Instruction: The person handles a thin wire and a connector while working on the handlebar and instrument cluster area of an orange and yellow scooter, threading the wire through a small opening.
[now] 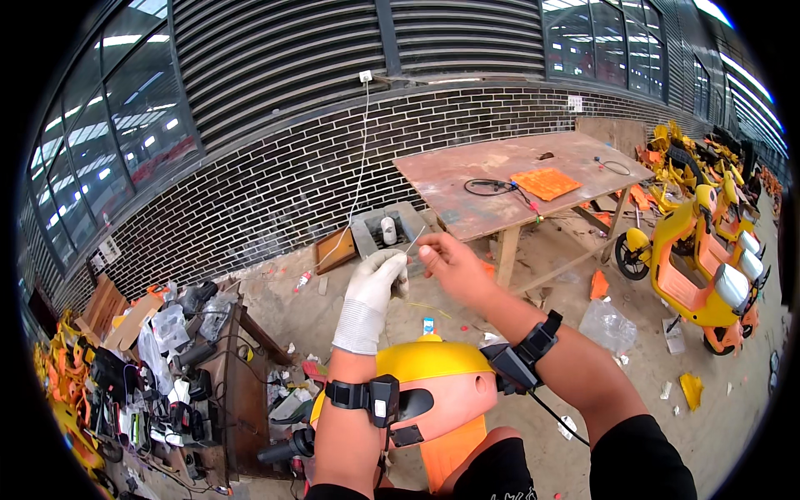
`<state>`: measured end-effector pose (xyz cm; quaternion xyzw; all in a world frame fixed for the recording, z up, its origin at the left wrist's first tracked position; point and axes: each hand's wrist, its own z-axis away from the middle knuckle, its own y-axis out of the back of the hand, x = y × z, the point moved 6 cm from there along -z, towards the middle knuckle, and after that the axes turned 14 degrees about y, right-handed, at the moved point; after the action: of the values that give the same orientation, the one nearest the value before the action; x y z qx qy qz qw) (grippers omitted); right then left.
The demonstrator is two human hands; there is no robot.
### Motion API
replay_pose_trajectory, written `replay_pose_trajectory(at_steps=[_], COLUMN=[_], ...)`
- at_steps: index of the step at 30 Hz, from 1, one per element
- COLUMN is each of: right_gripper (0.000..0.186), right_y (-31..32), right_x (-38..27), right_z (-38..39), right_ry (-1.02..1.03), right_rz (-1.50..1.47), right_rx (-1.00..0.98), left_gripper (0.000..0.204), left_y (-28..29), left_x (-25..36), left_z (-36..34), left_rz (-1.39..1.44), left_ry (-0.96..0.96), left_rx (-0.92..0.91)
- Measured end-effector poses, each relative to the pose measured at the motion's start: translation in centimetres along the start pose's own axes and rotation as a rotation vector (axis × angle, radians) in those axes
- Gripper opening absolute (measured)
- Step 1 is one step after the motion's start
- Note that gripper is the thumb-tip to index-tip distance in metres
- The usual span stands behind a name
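Observation:
My left hand (382,275), in a white knit glove, is closed with a thin pale strip (415,239) rising from its fingertips. My bare right hand (446,262) is curled just to the right, fingertips beside the strip; I cannot tell whether they grip it or something small. Below both hands is a yellow and pink scooter body (433,377) with a dark oval opening and a black handlebar grip (283,446) at its left. Both my wrists wear black strapped devices.
A worn worktable (467,167) with cables and an orange sheet stands ahead right; yellow scooters (692,275) are parked right. A cluttered bench (242,375) is at left. A grey bin (367,233), scraps and a plastic bag (608,325) lie on the floor. A brick wall (275,158) runs behind.

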<state>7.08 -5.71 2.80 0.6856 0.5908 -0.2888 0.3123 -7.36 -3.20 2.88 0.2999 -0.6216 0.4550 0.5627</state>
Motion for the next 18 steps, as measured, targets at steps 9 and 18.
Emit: replay_pose_trajectory(at_steps=[9,18], right_gripper=[0.022,0.033], right_y=[-0.4,0.3], right_x=[-1.6,0.6], right_z=[0.2,0.6], right_ry=[-0.010,-0.118], right_rz=[-0.193,0.265], right_rx=[-0.023,0.016], left_gripper=[0.012,0.015], left_y=[-1.4,-2.9], left_x=[-0.6,2.5], left_z=[0.0,2.4], left_rz=[0.194,-1.022], left_ry=[0.101,-0.466], left_rx=[-0.182,0.442])
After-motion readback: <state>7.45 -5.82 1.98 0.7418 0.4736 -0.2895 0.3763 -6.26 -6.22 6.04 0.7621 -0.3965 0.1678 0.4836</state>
